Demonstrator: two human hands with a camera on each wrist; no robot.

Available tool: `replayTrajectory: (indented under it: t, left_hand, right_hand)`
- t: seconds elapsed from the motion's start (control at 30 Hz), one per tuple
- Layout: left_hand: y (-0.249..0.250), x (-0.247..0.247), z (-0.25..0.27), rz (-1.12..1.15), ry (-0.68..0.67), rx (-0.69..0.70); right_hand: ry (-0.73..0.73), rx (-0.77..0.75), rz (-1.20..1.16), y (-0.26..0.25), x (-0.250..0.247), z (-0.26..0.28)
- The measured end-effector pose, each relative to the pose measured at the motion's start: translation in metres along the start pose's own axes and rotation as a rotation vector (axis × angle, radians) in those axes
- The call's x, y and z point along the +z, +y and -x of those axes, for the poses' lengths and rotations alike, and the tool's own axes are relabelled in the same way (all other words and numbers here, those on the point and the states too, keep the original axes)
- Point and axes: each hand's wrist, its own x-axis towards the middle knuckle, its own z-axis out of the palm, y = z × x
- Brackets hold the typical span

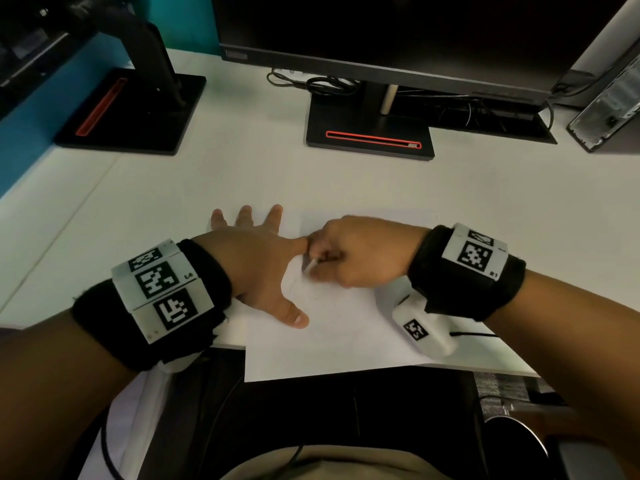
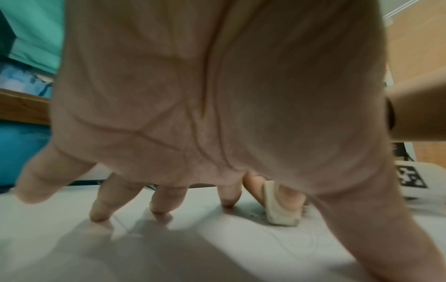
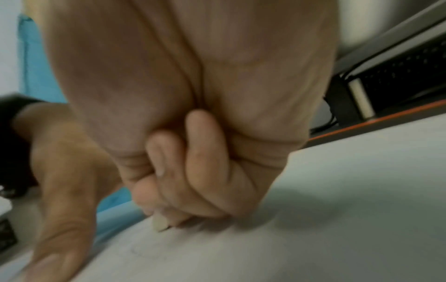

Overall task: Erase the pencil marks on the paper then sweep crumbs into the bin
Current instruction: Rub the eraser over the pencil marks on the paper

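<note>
A white sheet of paper [image 1: 332, 341] lies at the desk's near edge, with faint pencil lines [image 1: 298, 285] close to its middle. My left hand [image 1: 256, 261] presses flat on the paper's left part, fingers spread and straight. My right hand [image 1: 349, 254] pinches a small whitish eraser [image 1: 309, 266], whose tip touches the paper just right of my left forefinger. In the left wrist view the eraser [image 2: 280, 208] stands on the sheet between the gripping fingers, with tiny dark crumbs [image 2: 253, 215] beside it. The right wrist view shows the eraser [image 3: 159, 223] poking out under curled fingers [image 3: 193, 171]. No bin is in view.
A monitor stand [image 1: 370, 136] with a red slot sits behind the paper, a second stand [image 1: 131, 112] at the back left. A computer case [image 1: 609, 109] stands at the far right, cables behind the monitor. The white desk [image 1: 207, 188] stretches between stands and paper.
</note>
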Motion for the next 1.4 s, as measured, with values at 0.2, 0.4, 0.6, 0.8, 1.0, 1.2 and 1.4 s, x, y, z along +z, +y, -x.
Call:
replayTrajectory:
  t: [0.2,0.4,0.6,0.8,1.0,1.2,1.4]
  left_hand:
    - [-0.005,0.005,-0.001,0.014,0.04,-0.002]
    - [-0.011,0.011,0.002,0.02,0.054,0.004]
    - [-0.015,0.014,0.0,0.021,0.051,0.018]
    - [-0.016,0.016,0.0,0.042,0.049,0.034]
    - [-0.018,0.017,0.0,0.052,0.042,0.04]
    - [-0.018,0.018,0.0,0.045,0.039,0.03]
    - [-0.017,0.017,0.0,0.043,0.027,0.034]
  right_hand:
    - [0.066,0.053,-0.012,0.002,-0.012,-0.008]
    - [0.029,0.059,-0.001,-0.001,-0.013,-0.01]
    - [-0.046,0.022,-0.013,-0.006,-0.008,-0.01]
    - [0.016,-0.003,-0.003,-0.007,-0.01,-0.017]
    - [0.06,0.013,0.021,-0.006,-0.02,-0.023]
    - [-0.06,0.005,0.023,-0.01,-0.015,-0.021]
    - [-0.073,-0.038,0.073,-0.017,-0.009,-0.022]
